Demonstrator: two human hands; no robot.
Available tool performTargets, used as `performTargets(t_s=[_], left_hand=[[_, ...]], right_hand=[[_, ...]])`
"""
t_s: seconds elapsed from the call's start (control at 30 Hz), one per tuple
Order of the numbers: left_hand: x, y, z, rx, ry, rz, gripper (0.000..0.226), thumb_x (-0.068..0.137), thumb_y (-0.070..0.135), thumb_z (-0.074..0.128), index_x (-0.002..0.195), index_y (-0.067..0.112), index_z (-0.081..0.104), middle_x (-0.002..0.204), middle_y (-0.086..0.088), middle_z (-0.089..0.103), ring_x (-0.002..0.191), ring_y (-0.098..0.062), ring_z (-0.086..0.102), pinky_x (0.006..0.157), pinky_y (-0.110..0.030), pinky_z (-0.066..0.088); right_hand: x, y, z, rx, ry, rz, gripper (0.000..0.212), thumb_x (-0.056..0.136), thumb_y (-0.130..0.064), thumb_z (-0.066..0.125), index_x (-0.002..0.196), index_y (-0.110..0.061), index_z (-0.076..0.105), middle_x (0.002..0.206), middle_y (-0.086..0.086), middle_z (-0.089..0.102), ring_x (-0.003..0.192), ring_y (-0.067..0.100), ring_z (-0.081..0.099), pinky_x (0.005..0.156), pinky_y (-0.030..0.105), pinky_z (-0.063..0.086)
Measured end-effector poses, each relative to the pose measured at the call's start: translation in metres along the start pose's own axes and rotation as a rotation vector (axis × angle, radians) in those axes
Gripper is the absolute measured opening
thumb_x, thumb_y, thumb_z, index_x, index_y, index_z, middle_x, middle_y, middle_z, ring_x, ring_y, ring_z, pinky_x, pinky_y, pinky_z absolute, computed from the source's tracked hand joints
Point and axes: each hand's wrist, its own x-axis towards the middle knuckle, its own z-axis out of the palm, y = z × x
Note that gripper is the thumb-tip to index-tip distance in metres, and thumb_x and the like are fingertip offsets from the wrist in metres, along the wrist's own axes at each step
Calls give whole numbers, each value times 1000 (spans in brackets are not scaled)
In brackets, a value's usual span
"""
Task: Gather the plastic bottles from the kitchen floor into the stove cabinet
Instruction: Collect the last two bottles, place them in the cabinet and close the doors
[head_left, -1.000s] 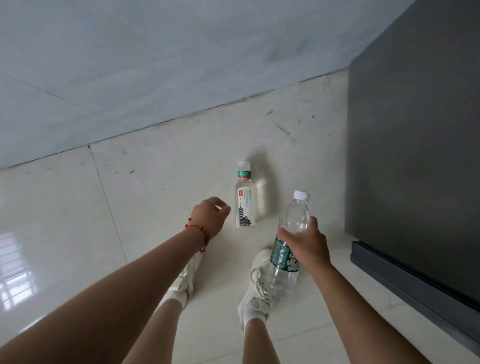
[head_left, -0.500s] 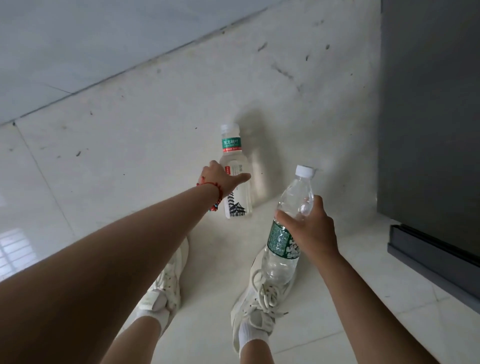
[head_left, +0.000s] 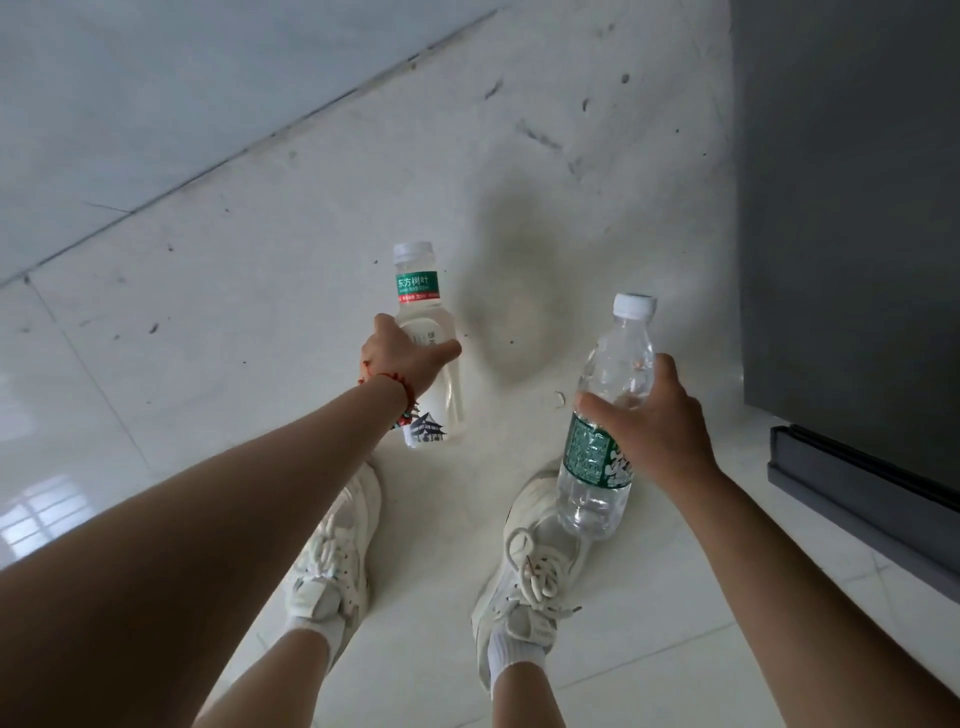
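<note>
A clear tea bottle (head_left: 422, 291) with a white cap and a green neck band stands upright in the middle of the view. My left hand (head_left: 402, 358) is wrapped around its middle; whether its base still touches the floor I cannot tell. My right hand (head_left: 657, 421) grips a clear water bottle (head_left: 602, 457) with a white cap and a green label, held tilted above my right shoe. A red cord bracelet sits on my left wrist.
A dark grey cabinet side (head_left: 852, 208) with a dark plinth (head_left: 857, 488) fills the right edge. A pale tiled wall (head_left: 156, 78) runs along the top left. My two white shoes (head_left: 332, 556) stand on the glossy cream floor tiles (head_left: 208, 312).
My left hand reached forward to the tea bottle and closed around it. The view dipped down and closer to the floor. My right hand kept holding the water bottle.
</note>
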Motion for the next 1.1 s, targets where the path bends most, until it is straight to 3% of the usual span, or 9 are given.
performTargets(t_s=[0.17, 0.27, 0.43, 0.57, 0.7, 0.83, 1.1], left_hand=[[-35, 5, -52, 5, -35, 54, 63, 65, 37, 73, 116, 13, 44, 94, -3, 53, 76, -18, 49, 51, -22, 33], [-62, 15, -87, -7, -55, 103, 62, 65, 37, 73, 115, 14, 46, 96, -5, 58, 83, -23, 55, 62, -27, 41], [-114, 42, -150, 9, -82, 248, 58, 61, 39, 74, 110, 20, 48, 84, 7, 57, 81, -18, 57, 55, -22, 40], [-163, 71, -198, 34, -88, 389, 58, 62, 36, 75, 111, 20, 49, 90, 4, 60, 83, -18, 58, 55, -20, 39], [-228, 94, -243, 46, -82, 509, 60, 64, 31, 76, 116, 17, 48, 95, 2, 59, 85, -20, 54, 70, -25, 42], [-299, 106, -288, 78, -107, 672, 59, 65, 28, 77, 116, 18, 48, 88, 8, 58, 79, -15, 54, 56, -17, 37], [-443, 100, -338, 283, -245, 887, 62, 65, 27, 77, 118, 18, 47, 89, 4, 60, 76, -14, 55, 57, -15, 38]], right_hand=[[-28, -29, -34, 38, 26, 10, 58, 63, -51, 69, 106, -24, 41, 72, -18, 48, 65, -2, 46, 49, 17, 31], [-54, -50, -56, 44, 31, 5, 60, 63, -53, 69, 107, -24, 40, 73, -16, 52, 65, -1, 49, 47, 17, 31], [-110, -85, -93, 90, 62, 5, 63, 62, -53, 69, 110, -22, 40, 74, -12, 54, 66, 5, 53, 48, 18, 33], [-169, -114, -119, 164, 118, 29, 63, 63, -52, 69, 111, -23, 40, 76, -9, 57, 66, 8, 54, 48, 16, 33], [-241, -135, -146, 307, 158, 72, 64, 59, -55, 67, 111, -28, 41, 75, -17, 53, 71, 11, 55, 51, 16, 35], [-320, -145, -172, 455, 256, 102, 67, 55, -59, 63, 111, -30, 41, 79, -13, 54, 77, 13, 55, 57, 21, 39], [-488, -126, -204, 718, 483, 240, 58, 65, -44, 73, 111, -28, 41, 83, -8, 61, 74, 11, 56, 54, 16, 35]])
